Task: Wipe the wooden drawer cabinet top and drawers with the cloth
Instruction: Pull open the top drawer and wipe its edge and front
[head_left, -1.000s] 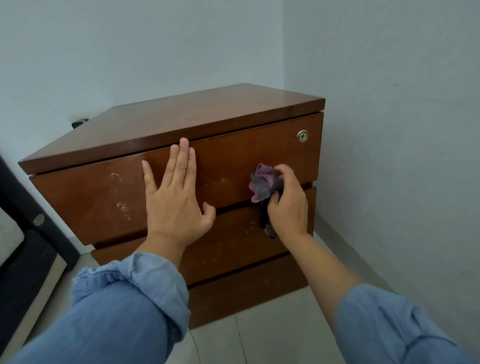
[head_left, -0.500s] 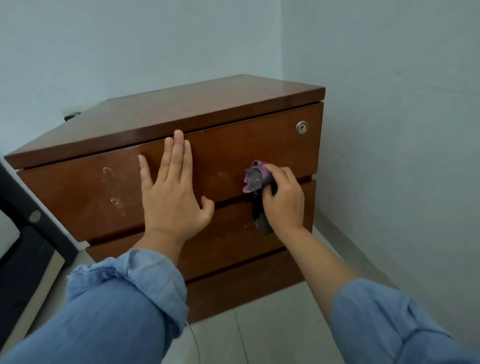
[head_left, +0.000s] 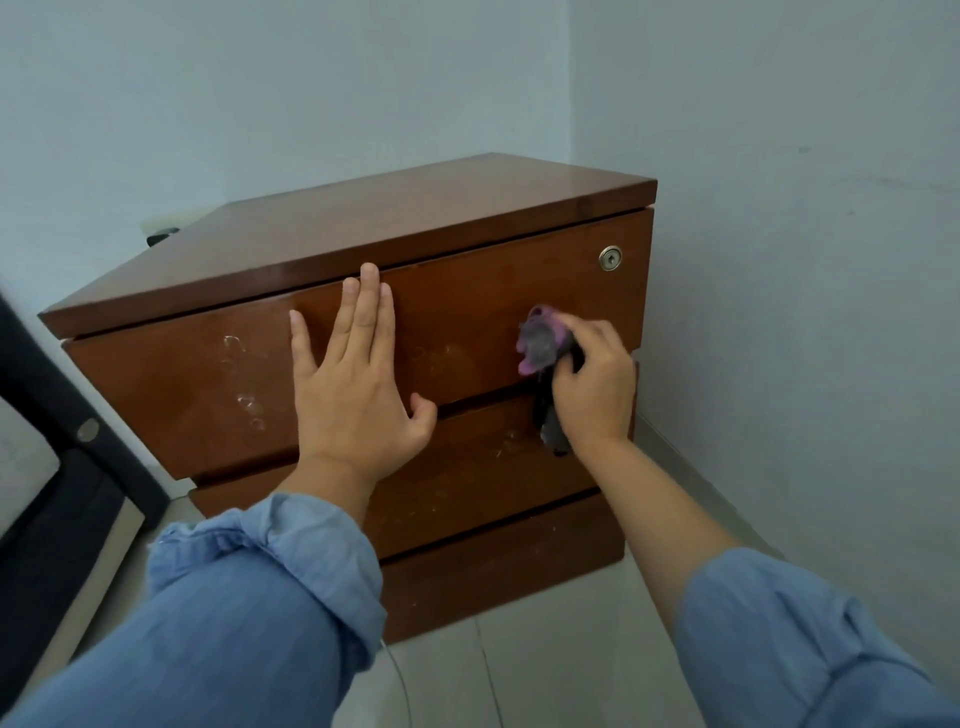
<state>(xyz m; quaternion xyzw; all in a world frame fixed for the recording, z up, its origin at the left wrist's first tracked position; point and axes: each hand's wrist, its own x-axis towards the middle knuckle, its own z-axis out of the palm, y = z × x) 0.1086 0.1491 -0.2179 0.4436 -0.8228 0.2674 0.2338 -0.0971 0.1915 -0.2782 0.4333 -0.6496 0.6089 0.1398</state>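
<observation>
A brown wooden drawer cabinet (head_left: 415, 218) with three drawer fronts stands in a room corner. My left hand (head_left: 358, 384) lies flat, fingers spread, on the top drawer front (head_left: 171, 395), which carries whitish smudges. My right hand (head_left: 592, 384) is closed on a bunched purple and grey cloth (head_left: 540, 343) and presses it to the right part of the top drawer, at the gap above the middle drawer (head_left: 478, 467). A tail of the cloth hangs under the hand. A round metal lock (head_left: 610, 258) sits at the drawer's upper right.
Pale walls meet just behind and to the right of the cabinet. A dark piece of furniture (head_left: 57, 441) stands at the left edge. Light floor tiles (head_left: 561, 665) lie in front, with a thin cable (head_left: 400, 680) on them. A small dark object (head_left: 161, 236) pokes out behind the cabinet's left corner.
My right hand with the cloth has slid slightly up on the top drawer front. The left hand stays flat in place. The view has shifted a little.
</observation>
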